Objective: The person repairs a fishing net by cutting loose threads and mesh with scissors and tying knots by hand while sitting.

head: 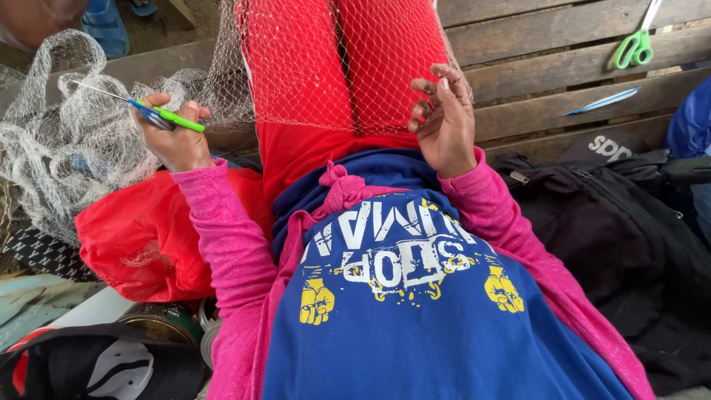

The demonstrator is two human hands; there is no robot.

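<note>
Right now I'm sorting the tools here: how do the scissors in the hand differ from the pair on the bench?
The held scissors sit gripped in the left hand over the net; the bench scissors lie untouched on the wooden planks, far from the right hand. The held scissors show blue beside green on the handle; the bench scissors' handles look all green. Both have green handles and slim metal blades.

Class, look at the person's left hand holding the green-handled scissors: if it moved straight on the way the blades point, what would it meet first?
The left hand aims the green-handled scissors up and left. First in that line is probably the heaped grey fishing net, though depth is unclear.
</note>
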